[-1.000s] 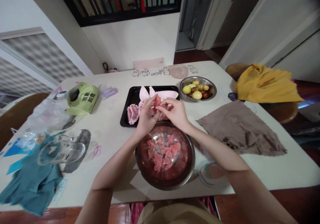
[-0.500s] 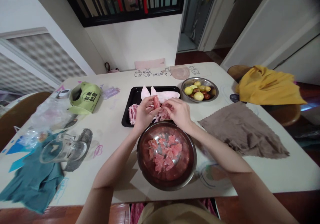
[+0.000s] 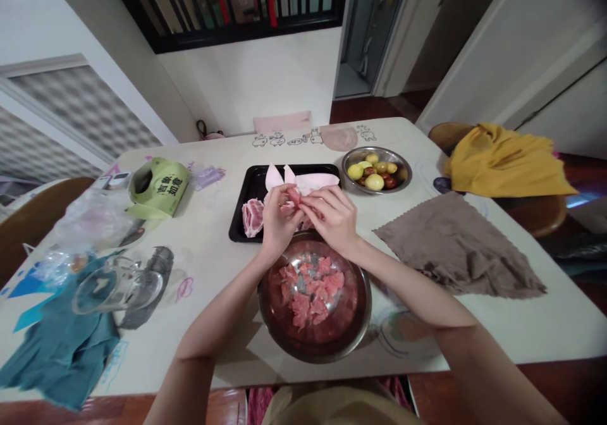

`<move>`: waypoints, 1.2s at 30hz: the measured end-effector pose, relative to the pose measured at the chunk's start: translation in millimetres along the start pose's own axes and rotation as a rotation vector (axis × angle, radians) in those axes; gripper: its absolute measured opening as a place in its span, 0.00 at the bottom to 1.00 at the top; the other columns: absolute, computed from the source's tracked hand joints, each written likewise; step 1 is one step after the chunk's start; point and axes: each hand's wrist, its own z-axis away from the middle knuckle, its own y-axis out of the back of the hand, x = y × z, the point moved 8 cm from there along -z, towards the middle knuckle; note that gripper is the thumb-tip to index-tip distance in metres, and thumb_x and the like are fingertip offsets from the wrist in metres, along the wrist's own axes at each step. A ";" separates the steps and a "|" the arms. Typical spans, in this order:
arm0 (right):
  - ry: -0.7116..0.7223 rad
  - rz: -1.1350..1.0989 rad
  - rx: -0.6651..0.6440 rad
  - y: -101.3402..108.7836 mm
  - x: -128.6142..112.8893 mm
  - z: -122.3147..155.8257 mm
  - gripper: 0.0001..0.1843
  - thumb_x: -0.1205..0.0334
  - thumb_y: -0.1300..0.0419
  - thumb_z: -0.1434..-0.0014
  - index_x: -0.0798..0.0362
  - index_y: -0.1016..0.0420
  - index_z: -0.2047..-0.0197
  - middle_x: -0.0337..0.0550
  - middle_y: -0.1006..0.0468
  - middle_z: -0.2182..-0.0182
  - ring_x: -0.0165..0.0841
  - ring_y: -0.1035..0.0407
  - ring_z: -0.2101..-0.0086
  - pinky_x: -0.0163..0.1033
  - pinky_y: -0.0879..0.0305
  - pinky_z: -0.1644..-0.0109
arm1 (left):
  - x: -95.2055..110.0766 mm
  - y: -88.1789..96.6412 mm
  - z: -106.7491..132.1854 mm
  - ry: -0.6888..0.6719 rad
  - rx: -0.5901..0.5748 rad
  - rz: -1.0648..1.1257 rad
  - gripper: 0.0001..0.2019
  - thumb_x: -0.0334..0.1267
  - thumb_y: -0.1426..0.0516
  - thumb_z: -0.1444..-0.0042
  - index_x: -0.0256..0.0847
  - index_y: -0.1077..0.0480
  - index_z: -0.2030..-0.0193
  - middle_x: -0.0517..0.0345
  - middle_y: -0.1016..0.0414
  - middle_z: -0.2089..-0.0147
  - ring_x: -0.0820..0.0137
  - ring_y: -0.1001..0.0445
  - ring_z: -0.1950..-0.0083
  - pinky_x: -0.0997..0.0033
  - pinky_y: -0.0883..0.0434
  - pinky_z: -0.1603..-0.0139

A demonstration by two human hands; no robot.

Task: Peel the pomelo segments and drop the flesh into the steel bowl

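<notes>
My left hand [image 3: 277,219] and my right hand [image 3: 332,217] meet over the near edge of a black tray [image 3: 239,209]. Both pinch one pink pomelo segment [image 3: 294,197] between their fingertips. Below my hands stands a steel bowl [image 3: 360,311] holding several pink flesh pieces [image 3: 310,289]. On the tray lie a peeled pomelo chunk [image 3: 252,215] at the left and pale pink rind pieces [image 3: 308,178] at the back.
A small steel bowl of green and red fruits [image 3: 377,171] stands right of the tray. A brown cloth [image 3: 458,248] lies at the right, a yellow cloth [image 3: 502,159] on a chair beyond. A glass pitcher [image 3: 118,284], teal cloth [image 3: 61,343], plastic bags [image 3: 90,222] and green box [image 3: 159,186] are left.
My right hand has moved left and closed its fingertips onto the segment held by my left hand. Both hands have dropped slightly toward the tray's near edge.
</notes>
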 end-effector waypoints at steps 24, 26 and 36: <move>0.220 0.162 0.159 13.8 -25.6 1.8 0.05 0.65 0.38 0.34 0.47 0.22 0.63 0.33 0.15 0.64 0.34 0.25 0.60 0.47 0.41 0.48 | 15.2 3.5 5.2 -0.140 0.088 -0.097 0.18 0.29 0.37 0.42 0.46 0.31 0.47 0.52 0.31 0.48 0.68 0.26 0.49 0.73 0.19 0.57; 0.203 0.155 0.165 15.3 -25.4 1.0 0.05 0.65 0.37 0.34 0.47 0.22 0.62 0.33 0.15 0.64 0.34 0.25 0.61 0.47 0.41 0.48 | 16.2 3.4 5.0 -0.152 0.089 -0.095 0.17 0.29 0.36 0.42 0.46 0.31 0.48 0.52 0.31 0.48 0.68 0.26 0.49 0.72 0.19 0.57; 0.112 0.056 0.134 16.3 -24.6 -1.5 0.05 0.66 0.38 0.34 0.48 0.23 0.64 0.34 0.15 0.65 0.34 0.26 0.61 0.47 0.41 0.48 | 21.4 4.0 6.8 -0.221 0.095 -0.122 0.17 0.27 0.37 0.42 0.46 0.31 0.48 0.53 0.30 0.50 0.67 0.26 0.49 0.68 0.18 0.55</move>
